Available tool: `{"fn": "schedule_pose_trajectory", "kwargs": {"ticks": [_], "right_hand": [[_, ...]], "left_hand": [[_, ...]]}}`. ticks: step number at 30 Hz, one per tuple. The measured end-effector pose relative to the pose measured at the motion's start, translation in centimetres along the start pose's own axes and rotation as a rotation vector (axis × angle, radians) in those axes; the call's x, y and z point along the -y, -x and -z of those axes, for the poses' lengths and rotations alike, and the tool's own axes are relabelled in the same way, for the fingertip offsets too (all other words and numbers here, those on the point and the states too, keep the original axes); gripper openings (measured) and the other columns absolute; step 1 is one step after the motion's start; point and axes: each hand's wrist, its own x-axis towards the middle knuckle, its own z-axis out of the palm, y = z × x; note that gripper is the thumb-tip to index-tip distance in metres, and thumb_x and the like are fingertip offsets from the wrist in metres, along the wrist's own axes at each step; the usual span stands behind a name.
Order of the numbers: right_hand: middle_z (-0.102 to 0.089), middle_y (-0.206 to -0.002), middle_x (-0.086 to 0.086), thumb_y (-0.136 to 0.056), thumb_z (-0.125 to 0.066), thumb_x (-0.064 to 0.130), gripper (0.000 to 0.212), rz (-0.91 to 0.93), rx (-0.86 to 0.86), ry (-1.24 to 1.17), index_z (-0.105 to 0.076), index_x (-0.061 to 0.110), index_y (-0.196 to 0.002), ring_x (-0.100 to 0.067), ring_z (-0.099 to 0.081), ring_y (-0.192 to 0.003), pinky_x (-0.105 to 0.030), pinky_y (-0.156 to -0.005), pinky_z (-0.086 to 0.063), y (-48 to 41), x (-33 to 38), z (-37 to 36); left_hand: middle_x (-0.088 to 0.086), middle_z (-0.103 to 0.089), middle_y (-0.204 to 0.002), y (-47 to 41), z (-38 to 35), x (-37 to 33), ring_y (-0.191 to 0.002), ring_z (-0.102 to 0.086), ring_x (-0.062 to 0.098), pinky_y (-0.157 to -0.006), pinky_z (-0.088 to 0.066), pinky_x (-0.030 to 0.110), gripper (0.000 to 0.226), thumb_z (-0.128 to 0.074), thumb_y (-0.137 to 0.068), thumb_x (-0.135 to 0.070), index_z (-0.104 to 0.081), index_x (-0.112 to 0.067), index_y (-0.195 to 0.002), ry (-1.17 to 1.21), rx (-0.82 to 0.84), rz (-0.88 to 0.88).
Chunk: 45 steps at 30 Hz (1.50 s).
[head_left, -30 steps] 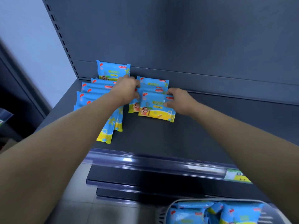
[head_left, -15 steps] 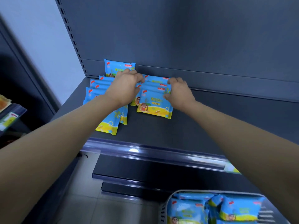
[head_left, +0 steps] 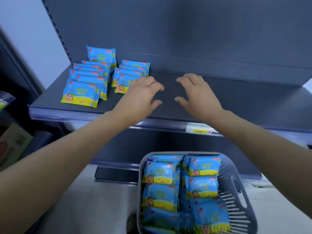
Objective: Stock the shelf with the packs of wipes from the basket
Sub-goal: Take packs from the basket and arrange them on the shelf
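Hovering above the shelf (head_left: 236,98), left hand (head_left: 143,97) and right hand (head_left: 195,95) are held loosely spread, empty; packs of wipes (head_left: 160,173) in the basket (head_left: 236,196), judged light, soft, slick, are best gripped edgewise.

Legible text: none.
We note red marks and yellow print on the blue-and-yellow plastic wipe packs (head_left: 81,93), and a pale green-and-yellow paper label (head_left: 199,129) on the grey metal shelf (head_left: 244,98) edge; all too blurred to read.

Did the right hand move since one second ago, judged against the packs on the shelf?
Yes. The right hand left the right row of packs and is now to its right, apart from it, over the shelf.
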Motion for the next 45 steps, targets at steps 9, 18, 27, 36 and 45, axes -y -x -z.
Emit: {"fn": "schedule_pose_trajectory", "kwargs": {"ticks": [9, 18, 27, 36, 45], "right_hand": [[-0.054, -0.125, -0.017, -0.08, -0.068, 0.018, 0.048, 0.086, 0.25, 0.055, -0.054, 0.004, -0.123, -0.038, -0.05, -0.115, -0.044, -0.093, -0.041, 15.7, -3.6, -2.9], [-0.041, -0.14, -0.011, -0.094, -0.053, 0.027, 0.052, 0.038, 0.638, 0.092, -0.035, 0.012, -0.14, -0.03, -0.039, -0.128, -0.04, -0.102, -0.034, 22.1, -7.3, -8.5], [-0.036, -0.142, -0.013, -0.095, -0.051, 0.023, 0.051, 0.017, 0.819, 0.184, -0.032, 0.012, -0.141, -0.033, -0.038, -0.126, -0.043, -0.101, -0.036, 23.8, -9.1, -14.0], [-0.044, -0.124, -0.016, -0.088, -0.053, 0.007, 0.04, 0.012, 0.831, 0.274, -0.046, 0.007, -0.127, -0.033, -0.043, -0.114, -0.04, -0.092, -0.041, 23.6, -9.2, -15.7], [-0.06, -0.111, -0.011, -0.088, -0.045, 0.001, 0.041, -0.039, 0.953, 0.144, -0.041, 0.011, -0.128, -0.031, -0.059, -0.092, -0.033, -0.062, -0.043, 21.4, -8.3, -14.0]], "left_hand": [[0.006, -0.056, -0.11, 8.5, -8.3, -9.3, -0.106, -0.05, 0.026, -0.093, -0.035, 0.037, 0.035, -0.063, -0.085, -0.026, -0.058, -0.014, -0.117, 0.071, 0.301, -0.018], [0.006, -0.05, -0.125, 13.7, -16.2, -10.1, -0.119, -0.044, 0.026, -0.101, -0.028, 0.037, 0.038, -0.058, -0.09, -0.023, -0.051, -0.014, -0.126, -0.014, 0.637, 0.164], [0.013, -0.031, -0.142, 15.6, -19.8, -8.0, -0.132, -0.029, 0.032, -0.109, -0.022, 0.042, 0.059, -0.059, -0.087, -0.023, -0.032, -0.009, -0.138, -0.307, 0.694, 0.265], [0.017, -0.037, -0.13, 15.4, -21.6, -7.0, -0.12, -0.035, 0.033, -0.103, -0.028, 0.04, 0.051, -0.053, -0.084, -0.007, -0.036, -0.003, -0.132, -0.38, 0.639, 0.276], [0.015, -0.049, -0.123, 15.1, -21.6, -7.4, -0.113, -0.048, 0.032, -0.09, -0.036, 0.037, 0.056, -0.056, -0.078, 0.001, -0.033, -0.006, -0.129, -0.418, 0.76, 0.289]]}}
